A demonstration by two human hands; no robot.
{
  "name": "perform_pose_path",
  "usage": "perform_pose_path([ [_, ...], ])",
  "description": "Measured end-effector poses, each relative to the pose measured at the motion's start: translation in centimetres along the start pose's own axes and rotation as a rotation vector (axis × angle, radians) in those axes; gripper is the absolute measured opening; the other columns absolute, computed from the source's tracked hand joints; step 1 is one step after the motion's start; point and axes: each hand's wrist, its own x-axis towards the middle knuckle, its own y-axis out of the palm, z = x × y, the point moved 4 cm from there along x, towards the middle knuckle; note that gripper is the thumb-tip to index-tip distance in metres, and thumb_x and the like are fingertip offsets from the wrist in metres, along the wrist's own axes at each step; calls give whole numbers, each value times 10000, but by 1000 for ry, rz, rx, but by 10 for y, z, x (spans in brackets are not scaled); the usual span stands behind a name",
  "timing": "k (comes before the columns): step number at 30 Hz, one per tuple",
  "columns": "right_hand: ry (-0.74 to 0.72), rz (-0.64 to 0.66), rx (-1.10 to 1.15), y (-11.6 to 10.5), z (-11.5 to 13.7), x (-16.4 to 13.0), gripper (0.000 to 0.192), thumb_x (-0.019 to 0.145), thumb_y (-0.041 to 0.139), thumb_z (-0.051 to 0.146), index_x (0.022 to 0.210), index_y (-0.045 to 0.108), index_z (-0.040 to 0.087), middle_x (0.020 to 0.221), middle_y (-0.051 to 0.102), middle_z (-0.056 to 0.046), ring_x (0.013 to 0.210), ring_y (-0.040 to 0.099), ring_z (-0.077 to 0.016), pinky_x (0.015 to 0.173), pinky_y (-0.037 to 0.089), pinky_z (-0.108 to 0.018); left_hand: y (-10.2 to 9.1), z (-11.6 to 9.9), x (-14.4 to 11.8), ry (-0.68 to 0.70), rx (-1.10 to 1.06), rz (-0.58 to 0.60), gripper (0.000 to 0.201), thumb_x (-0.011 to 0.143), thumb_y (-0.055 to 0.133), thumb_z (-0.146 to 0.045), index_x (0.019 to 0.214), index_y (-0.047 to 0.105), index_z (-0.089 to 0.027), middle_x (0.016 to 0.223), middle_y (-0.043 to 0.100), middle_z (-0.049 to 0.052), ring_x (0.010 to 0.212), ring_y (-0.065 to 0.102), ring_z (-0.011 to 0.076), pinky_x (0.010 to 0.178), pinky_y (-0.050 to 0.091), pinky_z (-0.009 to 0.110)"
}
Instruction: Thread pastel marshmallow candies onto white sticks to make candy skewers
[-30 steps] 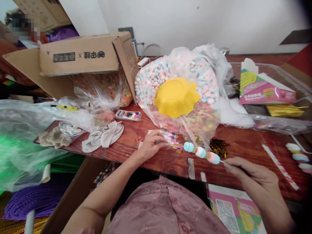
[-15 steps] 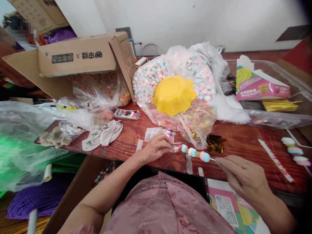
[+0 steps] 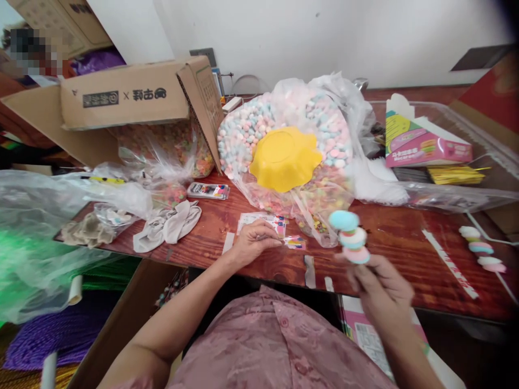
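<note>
Pastel candy skewer [image 3: 349,237], three pieces, stands pinched in the right hand [image 3: 379,286]; left hand [image 3: 253,243], fingers curled together, presses stickers [image 3: 279,224] on the table [image 3: 397,254].

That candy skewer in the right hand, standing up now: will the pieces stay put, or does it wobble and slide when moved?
The candy skewer carries three puffy pastel pieces stacked upright above the right hand, so it is probably light but top-heavy and apt to sway. The pieces look soft, likely to dent if pinched. They sit touching one another, so they probably grip the stick, though that cannot be confirmed.
</note>
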Motion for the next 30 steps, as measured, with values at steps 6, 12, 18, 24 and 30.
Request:
perform_pose_path([
  [6,-71,145,125,63,17,10,155,1012,509,268,1014,658,221,601,596,43,478,535,-103,487,441,-214,20,-6,0,-54,-168,-79,231,733,851,-392,740,772,-175,847,700,45,833,645,161,819,513,298],
  [12,-236,217,-24,75,16,15,113,966,573,271,953,680,237,622,626,45,452,551,-96,432,438,-176,32,0,-5,-140,-311,3,473,699,812,-597,762,728,-136,784,680,45,739,615,151,768,538,302],
  [18,-226,169,-26,72,-1,12,116,963,577,270,994,689,258,503,550,79,349,466,-98,367,402,-186,36,2,-13,-165,-295,18,463,762,764,-593,886,773,-147,934,738,97,912,678,221,884,548,339],
  [24,-229,84,-77,66,1,12,134,973,559,240,1002,689,229,561,595,38,432,532,-131,426,431,-226,36,-5,-17,-74,-105,-24,235,887,695,-366,826,758,-148,865,737,81,826,671,181,812,540,303],
  [30,-361,86,-229,59,19,23,115,956,537,184,904,636,212,592,583,54,449,532,-95,459,430,-194,33,-17,-11,134,210,-57,121,874,660,-161,758,691,-161,749,657,27,760,605,142,764,482,274],
])
